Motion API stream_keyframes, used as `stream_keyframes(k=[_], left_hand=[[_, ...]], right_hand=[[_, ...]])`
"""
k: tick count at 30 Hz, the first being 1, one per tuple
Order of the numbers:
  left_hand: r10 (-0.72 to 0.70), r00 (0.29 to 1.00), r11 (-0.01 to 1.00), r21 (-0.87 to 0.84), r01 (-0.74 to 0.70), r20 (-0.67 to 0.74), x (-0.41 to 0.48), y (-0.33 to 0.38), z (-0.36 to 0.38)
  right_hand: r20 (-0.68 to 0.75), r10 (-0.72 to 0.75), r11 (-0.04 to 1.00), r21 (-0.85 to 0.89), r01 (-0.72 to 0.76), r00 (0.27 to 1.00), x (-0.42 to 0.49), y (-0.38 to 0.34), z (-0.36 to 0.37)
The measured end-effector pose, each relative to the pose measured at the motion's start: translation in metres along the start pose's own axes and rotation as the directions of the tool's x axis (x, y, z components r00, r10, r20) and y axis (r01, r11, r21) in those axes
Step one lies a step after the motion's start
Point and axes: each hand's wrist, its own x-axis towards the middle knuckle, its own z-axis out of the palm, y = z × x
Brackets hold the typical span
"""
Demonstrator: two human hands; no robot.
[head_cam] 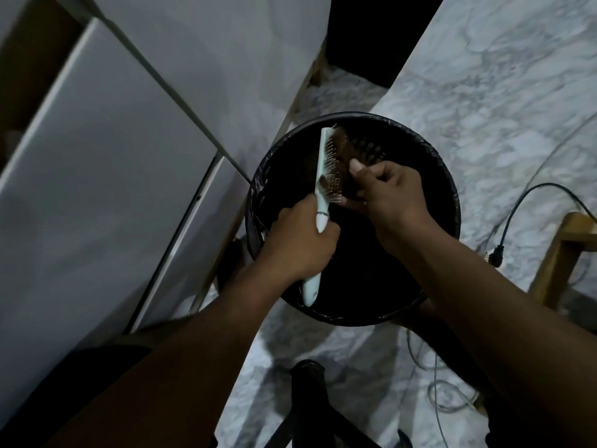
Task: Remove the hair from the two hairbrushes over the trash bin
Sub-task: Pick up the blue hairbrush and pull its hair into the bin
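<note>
A pale green hairbrush stands nearly upright over the black trash bin, bristles facing right. My left hand is closed around its handle, whose end sticks out below the fist. A clump of brown hair sits in the bristles. My right hand pinches that clump at the lower part of the bristle pad, over the bin's opening. The second hairbrush is not in view.
The bin has a black liner and stands on a marbled floor. White cabinet fronts run along the left. A black cable with a plug and a wooden furniture leg lie right of the bin. A dark stool base is below.
</note>
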Motion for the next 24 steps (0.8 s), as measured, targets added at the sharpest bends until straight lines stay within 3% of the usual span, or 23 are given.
stream_keyframes(k=[3,6,8,10,13,19,24], left_hand=[[0.029,0.999,0.999,-0.018,-0.029,0.015,0.001,0.0,0.0],[0.044,0.999,0.997,-0.058,-0.042,0.018,0.001,0.0,0.0],[0.064,0.997,0.997,-0.053,-0.062,0.047,-0.001,0.001,0.002],[0.081,0.991,0.996,-0.054,-0.075,0.106,-0.005,0.002,0.006],[0.096,0.986,0.993,-0.079,-0.085,0.138,-0.006,0.0,0.007],[0.128,0.985,0.991,-0.067,-0.12,0.12,-0.005,0.002,0.007],[0.105,0.988,0.989,-0.12,-0.091,0.117,-0.003,0.002,0.004]], right_hand=[[0.045,0.095,0.981,0.166,-0.101,0.994,-0.001,-0.005,-0.003],[0.09,0.176,0.955,0.226,-0.192,0.98,-0.001,-0.013,-0.006],[0.095,0.115,0.983,0.131,-0.127,0.989,0.001,-0.015,-0.013],[0.076,-0.05,0.997,-0.063,0.055,0.996,0.002,-0.015,-0.017],[0.069,-0.266,0.921,-0.278,0.275,0.961,0.002,-0.01,-0.015],[-0.031,-0.363,0.883,-0.332,0.333,0.931,0.007,-0.008,-0.015],[-0.133,-0.304,0.932,-0.245,0.266,0.943,0.006,-0.011,-0.011]])
